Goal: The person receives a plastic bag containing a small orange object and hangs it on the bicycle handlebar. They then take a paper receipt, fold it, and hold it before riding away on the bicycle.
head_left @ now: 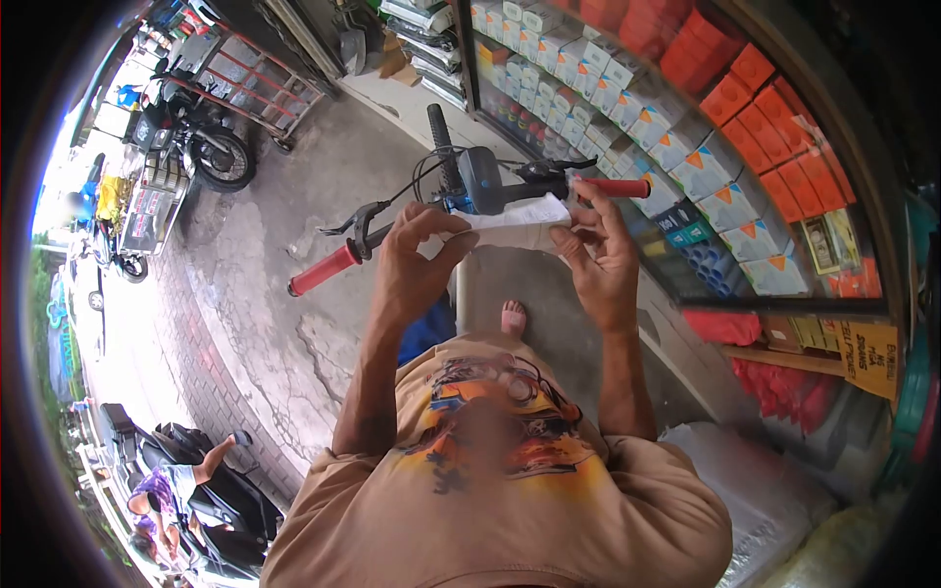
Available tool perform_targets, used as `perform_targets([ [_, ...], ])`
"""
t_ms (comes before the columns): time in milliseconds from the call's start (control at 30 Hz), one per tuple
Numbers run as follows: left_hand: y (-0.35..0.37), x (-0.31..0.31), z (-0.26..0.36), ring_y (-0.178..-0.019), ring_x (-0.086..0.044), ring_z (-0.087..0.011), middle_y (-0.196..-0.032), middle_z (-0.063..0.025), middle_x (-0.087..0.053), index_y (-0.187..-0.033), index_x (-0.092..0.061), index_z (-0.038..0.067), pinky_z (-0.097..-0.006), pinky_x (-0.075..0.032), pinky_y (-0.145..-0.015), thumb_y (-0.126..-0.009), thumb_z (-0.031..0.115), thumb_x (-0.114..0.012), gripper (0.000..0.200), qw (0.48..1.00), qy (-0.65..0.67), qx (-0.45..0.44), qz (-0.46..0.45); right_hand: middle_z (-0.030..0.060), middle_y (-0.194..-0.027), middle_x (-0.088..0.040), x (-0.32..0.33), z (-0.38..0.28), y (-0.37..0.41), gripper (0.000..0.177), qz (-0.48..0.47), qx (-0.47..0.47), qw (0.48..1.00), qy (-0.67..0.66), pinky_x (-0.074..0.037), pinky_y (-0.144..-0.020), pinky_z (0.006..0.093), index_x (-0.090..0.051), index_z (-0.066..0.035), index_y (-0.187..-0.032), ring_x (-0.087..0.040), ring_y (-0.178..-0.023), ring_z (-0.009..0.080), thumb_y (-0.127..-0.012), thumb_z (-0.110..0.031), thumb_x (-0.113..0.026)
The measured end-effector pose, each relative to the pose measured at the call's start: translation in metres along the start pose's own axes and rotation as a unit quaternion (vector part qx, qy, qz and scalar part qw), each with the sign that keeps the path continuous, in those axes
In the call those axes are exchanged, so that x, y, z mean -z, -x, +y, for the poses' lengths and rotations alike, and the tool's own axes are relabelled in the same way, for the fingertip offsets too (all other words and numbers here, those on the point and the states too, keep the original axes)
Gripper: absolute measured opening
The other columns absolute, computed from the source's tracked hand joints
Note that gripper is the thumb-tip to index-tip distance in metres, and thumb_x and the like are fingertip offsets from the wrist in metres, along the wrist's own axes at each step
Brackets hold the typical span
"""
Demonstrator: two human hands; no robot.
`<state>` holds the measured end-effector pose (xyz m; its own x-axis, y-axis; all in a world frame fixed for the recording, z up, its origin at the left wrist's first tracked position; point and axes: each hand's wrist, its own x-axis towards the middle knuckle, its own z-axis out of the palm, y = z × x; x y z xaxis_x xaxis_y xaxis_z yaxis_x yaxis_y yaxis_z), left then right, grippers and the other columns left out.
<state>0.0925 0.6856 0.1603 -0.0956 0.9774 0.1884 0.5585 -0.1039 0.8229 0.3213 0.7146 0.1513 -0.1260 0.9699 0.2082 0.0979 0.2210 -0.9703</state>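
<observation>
A narrow strip of white paper point(518, 213) is stretched between my two hands, above the handlebar of a bicycle. My left hand point(420, 253) pinches its left end between thumb and fingers. At the other end, my right hand point(600, 250) grips the paper with thumb and fingertips, close to the right handlebar grip. The bicycle's red left grip point(324, 271) lies to the left of my left forearm, and its red right grip point(627, 187) shows just beyond my right fingers. A dark padded piece point(478, 176) sits at the middle of the handlebar behind the paper.
To the right stands a glass display case point(686, 176) stacked with small boxes. A wrapped bundle point(750, 490) lies at the lower right. Motorcycles point(211, 147) are parked at the upper left. At lower left, a person point(162, 495) is by a black motorcycle point(225, 490).
</observation>
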Motion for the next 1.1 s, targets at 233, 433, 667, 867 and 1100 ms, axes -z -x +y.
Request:
perform_targets([
  [233,-0.005,0.002,-0.005,-0.081,-0.057,-0.0104,-0.089,-0.0009,-0.065,-0.091,-0.067,0.003,-0.0264,-0.045,-0.077,-0.085,0.011,-0.069,0.011,0.927,0.366,0.081,0.019,0.0135,-0.141,-0.042,0.002,0.020,-0.008,0.101,-0.041,-0.036,0.984,-0.170,-0.039,-0.095,0.0340,-0.028,-0.005,-0.147,-0.041,-0.131,0.0224,-0.071,-0.034,-0.087],
  [433,0.007,-0.022,-0.007,-0.073,-0.054,-0.0039,-0.082,0.0008,-0.064,-0.088,-0.061,0.007,-0.0207,-0.041,-0.067,-0.088,0.012,-0.066,0.007,0.853,0.472,0.220,0.033,0.0104,-0.122,-0.057,-0.063,0.061,0.020,0.061,-0.040,-0.180,0.925,-0.332,-0.047,-0.085,0.0285,-0.047,-0.003,-0.134,-0.056,-0.111,0.0177,-0.081,-0.016,-0.075],
  [667,0.035,-0.019,-0.029,-0.085,-0.060,-0.0088,-0.094,-0.0036,-0.068,-0.108,-0.063,-0.001,-0.0259,-0.048,-0.076,-0.090,0.016,-0.063,0.025,0.905,0.352,0.203,-0.126,0.0023,-0.091,-0.067,-0.040,0.053,0.029,0.023,-0.149,-0.200,0.929,-0.273,-0.051,-0.075,0.0244,-0.065,-0.002,-0.111,-0.062,-0.080,0.0086,-0.089,-0.008,-0.065],
  [867,0.054,-0.024,-0.063,-0.088,-0.063,-0.0123,-0.096,-0.0089,-0.069,-0.110,-0.067,-0.002,-0.0284,-0.051,-0.079,-0.090,0.014,-0.060,0.026,0.909,0.232,0.248,-0.243,0.0051,-0.103,-0.066,-0.027,0.089,0.063,0.024,-0.183,-0.238,0.918,-0.259,-0.051,-0.083,0.0274,-0.062,-0.001,-0.116,-0.061,-0.099,0.0119,-0.094,-0.008,-0.056],
  [1100,0.059,-0.037,-0.074,-0.085,-0.064,-0.0163,-0.097,-0.0096,-0.069,-0.110,-0.066,-0.004,-0.0292,-0.051,-0.079,-0.086,0.011,-0.052,0.031,0.852,0.372,0.281,-0.237,0.0032,-0.097,-0.065,-0.018,0.103,0.079,0.017,-0.135,-0.295,0.867,-0.379,-0.053,-0.075,0.0230,-0.067,-0.004,-0.104,-0.063,-0.083,0.0095,-0.097,-0.007,-0.051],
])
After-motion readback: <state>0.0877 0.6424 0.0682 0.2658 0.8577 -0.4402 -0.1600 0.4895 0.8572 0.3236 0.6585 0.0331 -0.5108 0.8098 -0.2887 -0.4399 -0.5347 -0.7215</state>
